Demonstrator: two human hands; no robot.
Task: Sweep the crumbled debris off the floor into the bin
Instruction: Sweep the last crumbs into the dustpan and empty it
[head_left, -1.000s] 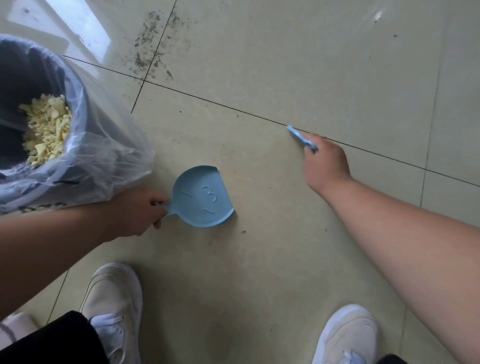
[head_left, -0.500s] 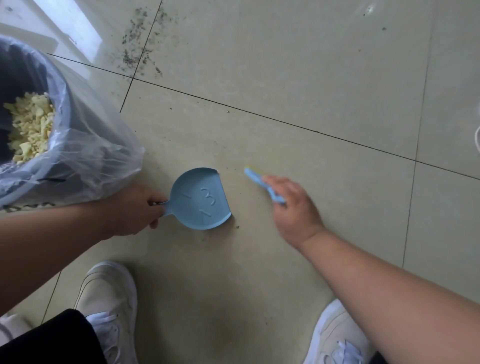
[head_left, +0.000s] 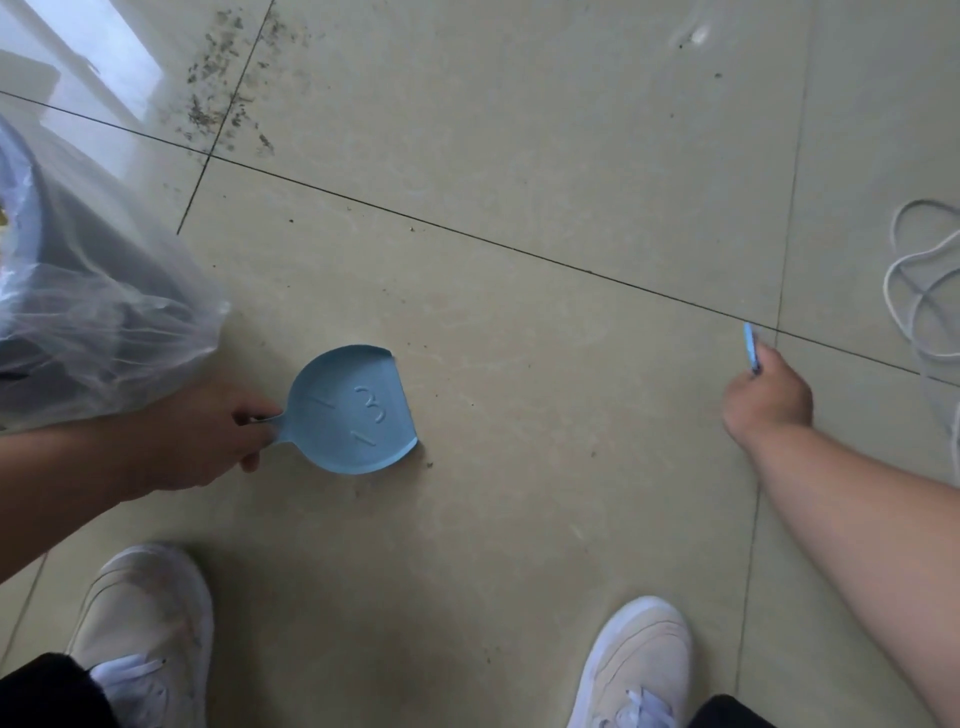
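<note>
My left hand (head_left: 208, 441) grips the handle of a small blue dustpan (head_left: 353, 410) that lies flat on the beige tiled floor, its open edge facing right. Far to the right, my right hand (head_left: 769, 400) is closed around a small blue brush (head_left: 749, 347); only its blue handle end sticks up above the fist, its bristles hidden. The bin (head_left: 67, 312), lined with a clear plastic bag, stands at the left edge, just above my left hand. A few tiny crumbs (head_left: 430, 464) lie by the dustpan's lip. Dark fine debris (head_left: 223, 98) is scattered at the tile joint at the upper left.
Both of my white shoes, the left (head_left: 145, 623) and the right (head_left: 639, 670), stand at the bottom of the view. A coiled white cable (head_left: 919, 280) lies on the floor at the right edge, close to my right hand. Dark grout lines cross the tiles.
My right hand with the brush has swung from beside the dustpan out to the right, near the grout line and the cable. The dustpan and left hand have stayed put.
</note>
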